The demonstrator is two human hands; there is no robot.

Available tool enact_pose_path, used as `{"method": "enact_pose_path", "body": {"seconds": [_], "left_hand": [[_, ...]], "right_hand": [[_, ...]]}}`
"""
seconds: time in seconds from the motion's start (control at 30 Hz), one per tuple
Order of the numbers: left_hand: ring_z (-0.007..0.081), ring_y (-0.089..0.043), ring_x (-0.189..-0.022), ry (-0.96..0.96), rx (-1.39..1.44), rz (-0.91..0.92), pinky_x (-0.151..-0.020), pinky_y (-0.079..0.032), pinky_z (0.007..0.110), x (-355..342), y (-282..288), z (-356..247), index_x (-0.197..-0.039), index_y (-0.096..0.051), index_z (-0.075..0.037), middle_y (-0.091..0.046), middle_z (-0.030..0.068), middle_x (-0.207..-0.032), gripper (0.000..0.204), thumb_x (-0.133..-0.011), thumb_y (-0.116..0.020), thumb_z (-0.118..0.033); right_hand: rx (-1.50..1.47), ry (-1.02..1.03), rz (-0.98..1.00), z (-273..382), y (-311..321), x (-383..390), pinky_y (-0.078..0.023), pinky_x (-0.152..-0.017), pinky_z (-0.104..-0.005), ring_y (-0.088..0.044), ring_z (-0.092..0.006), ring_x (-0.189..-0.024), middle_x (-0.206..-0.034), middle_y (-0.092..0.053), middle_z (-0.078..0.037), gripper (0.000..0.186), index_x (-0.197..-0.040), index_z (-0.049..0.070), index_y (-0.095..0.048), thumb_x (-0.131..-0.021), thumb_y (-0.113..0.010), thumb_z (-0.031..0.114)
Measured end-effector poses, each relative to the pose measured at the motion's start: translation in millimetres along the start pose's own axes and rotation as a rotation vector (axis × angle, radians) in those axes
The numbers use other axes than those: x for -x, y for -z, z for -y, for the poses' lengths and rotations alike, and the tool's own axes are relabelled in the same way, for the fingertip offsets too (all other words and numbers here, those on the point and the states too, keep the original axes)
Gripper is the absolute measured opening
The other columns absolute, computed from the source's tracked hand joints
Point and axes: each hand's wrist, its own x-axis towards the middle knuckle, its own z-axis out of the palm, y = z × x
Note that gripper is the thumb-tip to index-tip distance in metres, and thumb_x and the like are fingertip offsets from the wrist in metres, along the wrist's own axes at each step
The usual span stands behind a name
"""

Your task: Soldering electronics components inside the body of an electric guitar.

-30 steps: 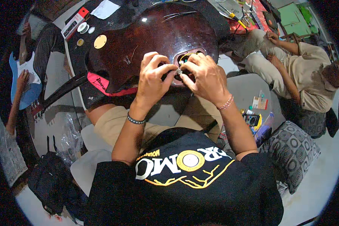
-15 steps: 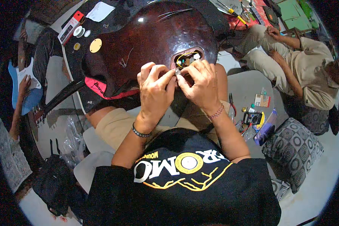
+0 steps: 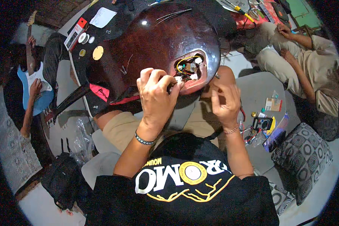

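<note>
A dark red-brown guitar body [image 3: 154, 41] lies back side up over my lap. Its control cavity [image 3: 204, 73] is uncovered, showing a yellow wire [image 3: 179, 62], a green part and several pale, pot-like components [image 3: 194, 77]. My left hand [image 3: 154, 101] pinches at the cavity's near left rim, beside a small whitish part [image 3: 179, 79]; its fingertips hide what they hold. Off the guitar's right edge is my right hand [image 3: 226, 103], raised with fingers loosely bent and apart, no held thing visible. A small metal piece [image 3: 217, 76] shows just above its fingers, by the guitar's edge.
A round cream plate [image 3: 98, 53], solder spools [image 3: 83, 38] and white paper [image 3: 103, 17] lie left of the guitar. On the right seat are a multimeter [image 3: 262, 123] and a patterned cushion [image 3: 303, 162]. One person [image 3: 312, 67] sits at right; another holds a blue guitar [image 3: 37, 90] at left.
My right hand has left the cavity and moved right and down, past the guitar's edge. More of the cavity shows. My left hand stays at its near rim.
</note>
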Motion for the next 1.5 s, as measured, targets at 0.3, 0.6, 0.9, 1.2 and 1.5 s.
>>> {"method": "enact_pose_path", "body": {"seconds": [0.3,0.6,0.9,1.2,1.5], "left_hand": [[0.0254,-0.061,-0.111,-0.492,-0.061,0.279,-0.096,-0.05,0.041,-42.8,20.4,26.2,-0.099,-0.082,-0.01,-0.07,0.0049,-0.104,0.022,-0.081,-0.084,-0.022],[0.0259,-0.062,-0.108,-0.512,-0.191,0.411,-0.091,-0.051,0.041,-51.2,13.3,20.2,-0.081,-0.079,-0.009,-0.071,0.0045,-0.105,0.016,-0.075,-0.085,-0.023],[0.0258,-0.06,-0.099,-0.283,0.031,0.211,-0.086,-0.048,0.041,-30.4,2.8,25.3,-0.08,-0.076,-0.007,-0.066,0.0062,-0.092,0.018,-0.082,-0.086,-0.022],[0.0267,-0.062,-0.104,-0.321,0.066,0.182,-0.089,-0.049,0.043,-29.7,-2.0,24.6,-0.09,-0.075,-0.007,-0.067,0.0048,-0.097,0.019,-0.081,-0.086,-0.02],[0.028,-0.061,-0.106,-0.286,-0.01,0.26,-0.09,-0.048,0.043,-27.8,1.6,18.3,-0.098,-0.08,-0.008,-0.068,0.0052,-0.1,0.02,-0.083,-0.086,-0.02]], "right_hand": [[0.005,-0.183,0.074,-70.3,0.2,72.8,-0.052,-0.085,-0.043,-0.066,-0.0351,-0.095,-0.106,-0.072,-0.015,0.018,-0.116,0.003,-0.075,-0.098,-0.072,0.005],[0.033,-0.139,0.128,-70.5,-3.3,61.9,-0.053,-0.089,-0.0448,-0.066,-0.0367,-0.1,-0.11,-0.072,-0.016,0.02,-0.117,0.002,-0.074,-0.098,-0.072,0.006],[0.09,-0.163,0.16,-68.4,-8.4,58.4,-0.054,-0.087,-0.0412,-0.066,-0.034,-0.1,-0.107,-0.07,-0.016,0.022,-0.119,0.001,-0.075,-0.098,-0.07,0.005],[0.072,-0.209,0.159,-65.9,-8.2,56.2,-0.051,-0.088,-0.0451,-0.066,-0.0375,-0.1,-0.109,-0.07,-0.017,0.022,-0.118,0.004,-0.076,-0.097,-0.071,0.009],[0.059,-0.199,0.134,-68.3,-5.9,57.1,-0.053,-0.083,-0.0405,-0.066,-0.0332,-0.095,-0.103,-0.069,-0.015,0.02,-0.116,0.001,-0.075,-0.097,-0.073,0.006]]}}
